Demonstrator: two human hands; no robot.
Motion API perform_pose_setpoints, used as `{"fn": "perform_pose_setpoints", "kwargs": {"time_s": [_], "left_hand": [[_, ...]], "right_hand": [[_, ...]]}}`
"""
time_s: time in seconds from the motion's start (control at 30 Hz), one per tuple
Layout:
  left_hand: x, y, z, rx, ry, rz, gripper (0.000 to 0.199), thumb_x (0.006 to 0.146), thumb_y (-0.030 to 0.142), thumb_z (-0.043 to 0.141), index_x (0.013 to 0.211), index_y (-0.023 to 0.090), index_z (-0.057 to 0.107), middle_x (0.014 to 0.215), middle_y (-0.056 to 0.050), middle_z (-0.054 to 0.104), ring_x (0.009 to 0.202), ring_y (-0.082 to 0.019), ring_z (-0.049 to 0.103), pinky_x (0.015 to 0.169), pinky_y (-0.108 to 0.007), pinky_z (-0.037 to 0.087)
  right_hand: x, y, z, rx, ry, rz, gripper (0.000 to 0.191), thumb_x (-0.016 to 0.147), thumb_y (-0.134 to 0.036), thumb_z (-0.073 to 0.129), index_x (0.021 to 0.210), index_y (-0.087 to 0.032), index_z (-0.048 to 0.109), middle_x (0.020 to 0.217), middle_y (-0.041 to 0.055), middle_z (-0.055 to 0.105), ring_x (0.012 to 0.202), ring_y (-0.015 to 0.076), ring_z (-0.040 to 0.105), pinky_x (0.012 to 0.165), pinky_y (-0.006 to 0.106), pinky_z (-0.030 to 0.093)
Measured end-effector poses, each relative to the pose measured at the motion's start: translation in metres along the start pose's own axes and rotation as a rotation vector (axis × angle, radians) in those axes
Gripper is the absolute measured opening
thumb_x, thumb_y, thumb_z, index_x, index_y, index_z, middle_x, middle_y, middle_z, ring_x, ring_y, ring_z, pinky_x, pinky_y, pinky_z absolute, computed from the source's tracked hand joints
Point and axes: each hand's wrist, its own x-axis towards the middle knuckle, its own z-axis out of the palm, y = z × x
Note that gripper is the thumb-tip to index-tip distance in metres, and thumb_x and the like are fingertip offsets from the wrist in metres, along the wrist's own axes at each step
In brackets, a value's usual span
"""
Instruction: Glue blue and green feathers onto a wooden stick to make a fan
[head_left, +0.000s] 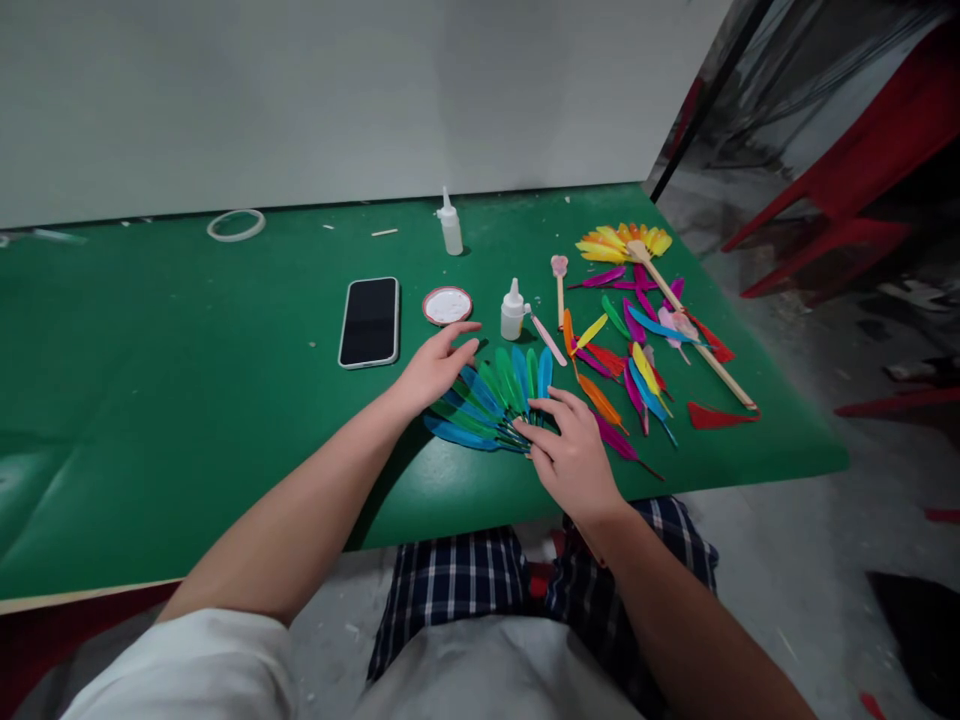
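A fan of blue and green feathers (pixel 491 390) lies spread near the table's front edge, its quills meeting at the lower right. My right hand (pixel 574 450) is over that base, thumb and bent fingers closed around the gathered quills. The exact grip under the fingers is partly hidden. At the fan's upper left is my left hand (pixel 442 368), fingers stretched and apart, holding nothing. Just beyond the fan stand a small white glue bottle (pixel 512 315) and a round white lid with a red rim (pixel 448 306). A pink stick (pixel 549 340) lies beside the bottle.
Loose coloured feathers (pixel 615 360) are scattered at right, beside a yellow feather fan with a wooden handle (pixel 694 335). A phone (pixel 370 322), another glue bottle (pixel 450 225) and a tape ring (pixel 236 225) lie on the green table (pixel 187 400). A red chair (pixel 862 160) stands at right.
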Motion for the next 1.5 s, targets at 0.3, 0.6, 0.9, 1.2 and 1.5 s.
{"fn": "perform_pose_setpoints", "kwargs": {"time_s": [0.3, 0.6, 0.9, 1.2, 1.5], "left_hand": [[0.000, -0.003, -0.006, 0.001, 0.023, -0.028, 0.038, 0.082, 0.036, 0.042, 0.116, 0.019, 0.047, 0.067, -0.003, 0.062, 0.058, -0.012, 0.053, 0.051, -0.021, 0.039], [-0.005, -0.001, -0.002, 0.078, -0.061, 0.076, 0.043, 0.076, 0.031, 0.052, 0.117, 0.019, 0.044, 0.054, 0.006, 0.044, 0.047, -0.007, 0.038, 0.049, -0.020, 0.028], [0.000, -0.003, 0.004, 0.061, -0.091, 0.117, 0.046, 0.075, 0.026, 0.052, 0.119, 0.019, 0.042, 0.064, 0.002, 0.053, 0.052, -0.008, 0.043, 0.053, -0.020, 0.033], [-0.001, 0.001, 0.004, 0.081, -0.080, 0.116, 0.043, 0.076, 0.029, 0.051, 0.118, 0.018, 0.044, 0.059, 0.003, 0.051, 0.052, -0.009, 0.045, 0.053, -0.021, 0.034], [-0.001, 0.000, 0.001, 0.033, -0.025, 0.091, 0.039, 0.080, 0.034, 0.045, 0.116, 0.018, 0.046, 0.065, -0.001, 0.056, 0.063, -0.013, 0.053, 0.057, -0.022, 0.038]], "right_hand": [[0.001, -0.001, -0.002, 0.018, -0.014, 0.003, 0.032, 0.075, -0.010, 0.045, 0.094, -0.024, 0.066, 0.105, 0.0077, 0.057, 0.113, 0.0253, 0.038, 0.089, 0.048, 0.039], [0.001, -0.001, -0.002, 0.017, -0.005, -0.003, 0.030, 0.075, -0.010, 0.045, 0.093, -0.023, 0.066, 0.105, 0.0082, 0.057, 0.113, 0.0257, 0.039, 0.089, 0.047, 0.039], [0.001, -0.001, -0.002, 0.017, -0.008, -0.004, 0.030, 0.075, -0.010, 0.045, 0.093, -0.023, 0.066, 0.104, 0.0084, 0.057, 0.113, 0.0253, 0.038, 0.089, 0.047, 0.039], [0.002, -0.003, -0.002, -0.002, -0.015, 0.003, 0.030, 0.075, -0.010, 0.046, 0.093, -0.022, 0.066, 0.105, 0.0077, 0.057, 0.113, 0.0252, 0.039, 0.092, 0.046, 0.038], [0.000, -0.002, -0.002, 0.003, -0.021, 0.000, 0.031, 0.076, -0.010, 0.044, 0.094, -0.022, 0.066, 0.106, 0.0078, 0.056, 0.114, 0.0250, 0.038, 0.091, 0.045, 0.038]]}}
